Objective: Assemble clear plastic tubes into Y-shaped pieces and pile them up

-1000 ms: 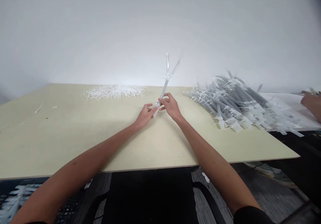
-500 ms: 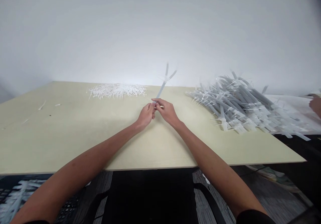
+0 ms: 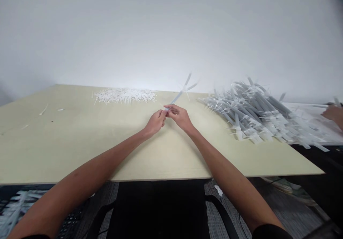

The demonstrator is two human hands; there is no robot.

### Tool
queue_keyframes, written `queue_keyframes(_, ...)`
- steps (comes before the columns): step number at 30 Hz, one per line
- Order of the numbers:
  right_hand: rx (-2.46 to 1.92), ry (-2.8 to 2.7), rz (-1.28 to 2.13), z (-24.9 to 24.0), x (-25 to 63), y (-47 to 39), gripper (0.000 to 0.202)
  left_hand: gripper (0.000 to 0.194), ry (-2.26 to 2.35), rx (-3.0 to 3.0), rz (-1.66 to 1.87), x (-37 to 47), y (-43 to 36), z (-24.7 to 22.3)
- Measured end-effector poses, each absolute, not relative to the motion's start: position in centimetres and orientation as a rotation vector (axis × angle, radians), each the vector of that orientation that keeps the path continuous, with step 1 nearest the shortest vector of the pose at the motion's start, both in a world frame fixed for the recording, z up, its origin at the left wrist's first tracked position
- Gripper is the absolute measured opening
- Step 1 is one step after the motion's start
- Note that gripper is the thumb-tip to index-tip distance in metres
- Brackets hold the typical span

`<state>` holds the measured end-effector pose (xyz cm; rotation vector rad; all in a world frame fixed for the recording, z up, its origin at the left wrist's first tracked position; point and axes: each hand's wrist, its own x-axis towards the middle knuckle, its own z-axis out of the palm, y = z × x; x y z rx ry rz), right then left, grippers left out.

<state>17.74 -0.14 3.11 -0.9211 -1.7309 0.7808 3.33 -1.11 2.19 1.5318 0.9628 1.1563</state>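
A thin grey Y-shaped tube (image 3: 177, 97) slants up and to the right from my fingers, its two branches spread at the far end. Clear or white thin tails stick out where the branches join. My left hand (image 3: 155, 122) is closed in a pinch at the tube's lower end. Right beside it, my right hand (image 3: 180, 118) also pinches that end, fingertips touching those of the left. The very end of the tube is hidden by the fingers.
Thin white cable ties (image 3: 124, 95) lie heaped at the back of the table (image 3: 171, 157). A large pile of similar grey tubes (image 3: 249, 106) lies to the right. A co-worker's hand (image 3: 333, 114) is at the far right. A dark crate (image 3: 71, 217) stands below, front left.
The tube's branched end has swung to the right and lower, while both hands stay together at its lower end. The co-worker's hand has come further into view.
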Motion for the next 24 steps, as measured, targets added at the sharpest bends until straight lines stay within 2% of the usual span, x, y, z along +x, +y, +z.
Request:
queue_keyframes(12,-1.018,-1.807,0.514,3.05,17.42,-0.40,0.030,0.029,0.938,1.564,1.175,3.15,-0.86,2.13)
queue_keyframes(24,-1.041,-1.823,0.458,3.04,17.53,-0.45,0.031,0.032,0.976,1.611,1.136,2.98,-1.14,2.56)
